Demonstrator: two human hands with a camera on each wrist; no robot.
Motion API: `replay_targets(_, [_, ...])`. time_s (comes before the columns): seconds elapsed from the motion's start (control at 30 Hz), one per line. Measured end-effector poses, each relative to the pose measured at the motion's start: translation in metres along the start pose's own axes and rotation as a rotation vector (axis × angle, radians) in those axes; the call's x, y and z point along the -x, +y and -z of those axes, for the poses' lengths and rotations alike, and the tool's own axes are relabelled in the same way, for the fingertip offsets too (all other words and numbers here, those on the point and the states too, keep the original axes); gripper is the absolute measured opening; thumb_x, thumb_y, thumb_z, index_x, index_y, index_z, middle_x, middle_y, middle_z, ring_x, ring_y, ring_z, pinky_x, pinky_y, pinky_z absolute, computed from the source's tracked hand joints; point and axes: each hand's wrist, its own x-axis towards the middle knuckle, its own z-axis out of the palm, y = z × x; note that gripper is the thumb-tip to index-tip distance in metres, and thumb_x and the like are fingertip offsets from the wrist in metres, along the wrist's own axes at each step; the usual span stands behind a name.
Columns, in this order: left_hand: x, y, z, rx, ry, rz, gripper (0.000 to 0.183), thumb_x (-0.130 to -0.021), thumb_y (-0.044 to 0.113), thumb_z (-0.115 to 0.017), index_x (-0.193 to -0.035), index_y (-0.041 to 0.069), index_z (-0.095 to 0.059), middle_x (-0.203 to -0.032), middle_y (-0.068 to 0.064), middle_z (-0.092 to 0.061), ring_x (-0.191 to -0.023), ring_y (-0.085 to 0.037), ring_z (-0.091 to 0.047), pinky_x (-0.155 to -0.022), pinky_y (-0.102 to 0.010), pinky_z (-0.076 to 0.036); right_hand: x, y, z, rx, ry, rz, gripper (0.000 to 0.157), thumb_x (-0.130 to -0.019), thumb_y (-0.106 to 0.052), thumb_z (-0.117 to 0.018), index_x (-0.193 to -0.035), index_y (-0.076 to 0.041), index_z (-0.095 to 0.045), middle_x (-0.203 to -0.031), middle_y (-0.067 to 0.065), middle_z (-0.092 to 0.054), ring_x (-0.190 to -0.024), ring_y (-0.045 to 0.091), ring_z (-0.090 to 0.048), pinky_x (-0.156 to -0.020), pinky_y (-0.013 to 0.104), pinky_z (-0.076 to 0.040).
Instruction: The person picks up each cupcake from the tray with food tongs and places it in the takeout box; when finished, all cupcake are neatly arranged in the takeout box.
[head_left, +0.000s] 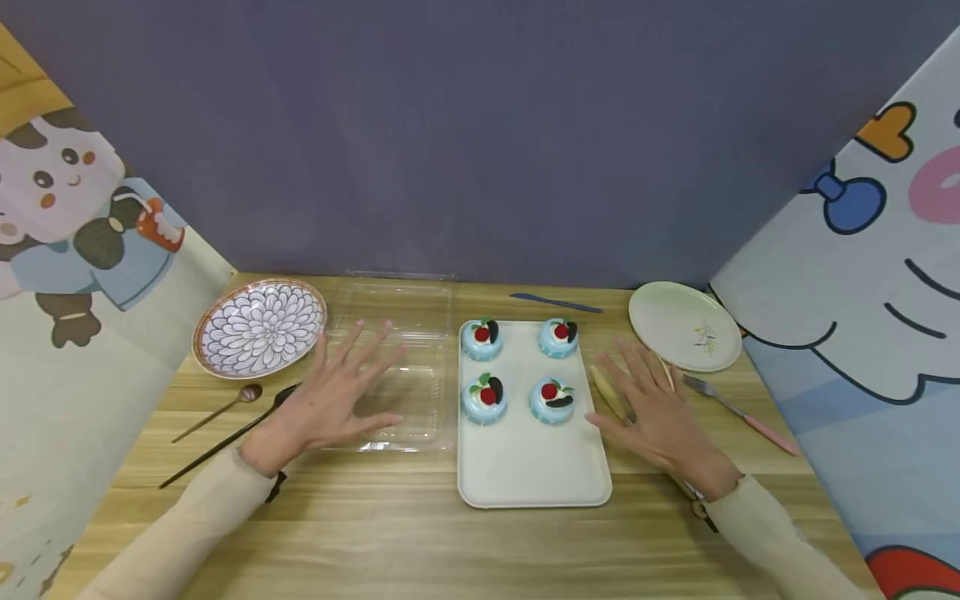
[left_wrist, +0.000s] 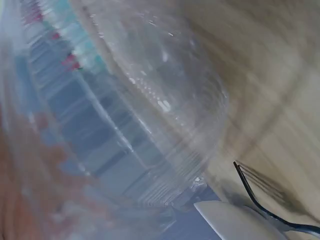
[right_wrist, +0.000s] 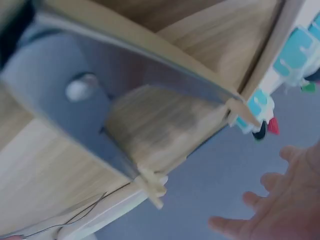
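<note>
My left hand (head_left: 330,400) spreads its fingers over the left part of an unfolded clear plastic box (head_left: 408,400), whose hinged lid lies toward the back wall. Through the box's wall, the left wrist view shows blurred fingers (left_wrist: 45,170). The right hand (head_left: 656,408) is spread flat above tongs (right_wrist: 55,70), with metal arms and pale tips, that lie on the table right of a white tray (head_left: 525,479). Several blue cupcakes (head_left: 487,400) with red fruit and green leaves stand on the tray between the hands. Neither hand holds anything.
At the left lie a petal-patterned plate (head_left: 258,329), a brown spoon (head_left: 225,408) and a dark long-handled utensil (head_left: 217,450). Behind the tray is a blue knife (head_left: 555,302). To the right are a pale green plate (head_left: 675,325) and a pink-handled fork (head_left: 757,427). Walls stand around the table.
</note>
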Motion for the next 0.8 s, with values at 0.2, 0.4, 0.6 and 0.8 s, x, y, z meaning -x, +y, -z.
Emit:
replay_targets(0.2, [0.009,-0.012,0.011,0.144,0.05,0.169,0.082,-0.093,0.053,-0.06,-0.158,0.033,-0.014,-0.167,-0.008,-0.01,-0.149,-0.044,-0.02,-0.118,-0.071,-0.009,0.024,0.009,0.015,-0.108,0.01,-0.157,0.084,-0.092,-0.055,-0.06,-0.158,-0.029,-0.014,-0.166,0.013,-0.012,-0.145,0.048,-0.025,-0.098,0.076,-0.031])
replay_targets(0.4, [0.033,-0.026,0.023,0.337,0.199,0.303,0.063,-0.094,0.02,-0.062,-0.15,0.004,-0.036,-0.141,-0.025,-0.049,-0.124,-0.044,-0.049,-0.102,-0.061,-0.04,0.052,0.014,0.024,-0.1,-0.028,-0.318,0.087,-0.093,-0.06,-0.055,-0.151,0.001,-0.031,-0.145,0.034,-0.039,-0.122,0.055,-0.046,-0.083,0.069,-0.045])
replay_targets(0.6, [0.047,-0.031,0.032,0.438,0.217,0.436,0.051,-0.094,0.01,-0.061,-0.14,-0.005,-0.046,-0.123,-0.027,-0.058,-0.101,-0.042,-0.06,-0.081,-0.058,-0.048,0.061,0.015,0.022,-0.078,-0.107,-0.388,0.1,-0.089,-0.068,-0.053,-0.146,0.011,-0.032,-0.135,0.038,-0.045,-0.109,0.055,-0.054,-0.074,0.064,-0.05])
replay_targets(0.8, [0.052,-0.038,0.034,0.478,0.103,0.483,0.05,-0.097,0.013,-0.059,-0.14,-0.008,-0.046,-0.12,-0.028,-0.061,-0.091,-0.037,-0.068,-0.073,-0.045,-0.056,0.06,0.016,0.011,-0.089,-0.121,-0.457,0.104,-0.087,-0.072,-0.052,-0.142,0.015,-0.035,-0.124,0.036,-0.051,-0.091,0.048,-0.063,-0.057,0.049,-0.051])
